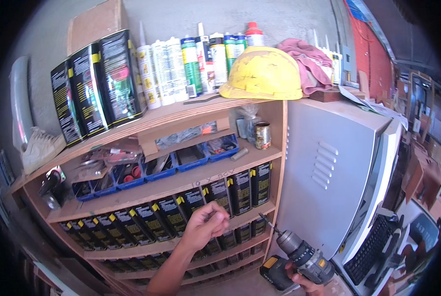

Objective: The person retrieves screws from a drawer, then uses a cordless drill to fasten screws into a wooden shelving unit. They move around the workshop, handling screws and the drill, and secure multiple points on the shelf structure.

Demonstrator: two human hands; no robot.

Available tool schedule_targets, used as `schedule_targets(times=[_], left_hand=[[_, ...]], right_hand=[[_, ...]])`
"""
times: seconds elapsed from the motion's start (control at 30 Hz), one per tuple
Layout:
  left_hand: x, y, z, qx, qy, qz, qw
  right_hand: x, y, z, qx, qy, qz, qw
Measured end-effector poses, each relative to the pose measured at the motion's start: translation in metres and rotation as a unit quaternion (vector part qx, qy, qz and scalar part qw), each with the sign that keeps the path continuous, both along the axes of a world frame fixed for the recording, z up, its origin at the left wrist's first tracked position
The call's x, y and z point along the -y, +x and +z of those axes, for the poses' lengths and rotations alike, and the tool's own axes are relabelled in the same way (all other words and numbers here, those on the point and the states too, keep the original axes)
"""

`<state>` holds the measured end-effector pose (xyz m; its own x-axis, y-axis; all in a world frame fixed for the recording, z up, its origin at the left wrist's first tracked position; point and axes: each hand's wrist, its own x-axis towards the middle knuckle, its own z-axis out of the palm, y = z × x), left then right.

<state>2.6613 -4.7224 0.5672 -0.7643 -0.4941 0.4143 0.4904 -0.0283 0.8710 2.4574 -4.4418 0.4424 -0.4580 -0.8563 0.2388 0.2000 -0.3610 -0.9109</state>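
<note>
My right hand is wrapped round a cordless drill at the lower right. A thin bit sits in its chuck, pointing up and left, and the black battery pack shows at its base. My left hand is raised at the middle with its fingers curled and pressed together. Whatever they may hold is hidden. Behind that hand, apart from it, stands a row of black rectangular cans with yellow marks on a wooden shelf.
Blue bins of small parts and a rusty tin can stand on the upper shelf. A yellow hard hat, sealant tubes and large black cans line the top. A grey metal cabinet and a keyboard are at right.
</note>
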Motion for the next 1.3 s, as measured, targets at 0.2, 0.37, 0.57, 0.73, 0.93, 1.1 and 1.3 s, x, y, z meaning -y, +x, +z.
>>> schedule_targets(times=[0.2, 0.37, 0.57, 0.73, 0.93, 1.1, 1.3], left_hand=[[-0.006, -0.017, 0.023, -0.14, 0.08, 0.009, 0.987], [-0.006, -0.025, 0.05, -0.177, 0.119, -0.022, 0.977], [-0.006, -0.023, 0.079, -0.181, 0.063, -0.108, 0.976], [-0.005, -0.034, 0.083, -0.141, 0.051, -0.05, 0.987], [0.004, -0.051, 0.085, -0.101, 0.058, -0.067, 0.991], [0.003, -0.072, 0.084, -0.106, 0.093, -0.079, 0.987], [-0.001, -0.093, 0.076, -0.116, 0.179, -0.097, 0.972]], right_hand=[[0.002, -0.005, 0.043, -0.044, -0.058, 0.051, 0.996], [0.009, 0.005, 0.102, -0.059, -0.145, 0.038, 0.987], [0.012, 0.019, 0.137, -0.068, -0.151, -0.007, 0.986], [0.014, 0.025, 0.141, -0.072, -0.095, -0.053, 0.991], [0.018, 0.019, 0.143, -0.096, -0.071, -0.075, 0.99], [0.017, 0.017, 0.141, -0.169, -0.072, -0.12, 0.976], [0.016, 0.016, 0.144, -0.153, -0.054, -0.121, 0.979]])
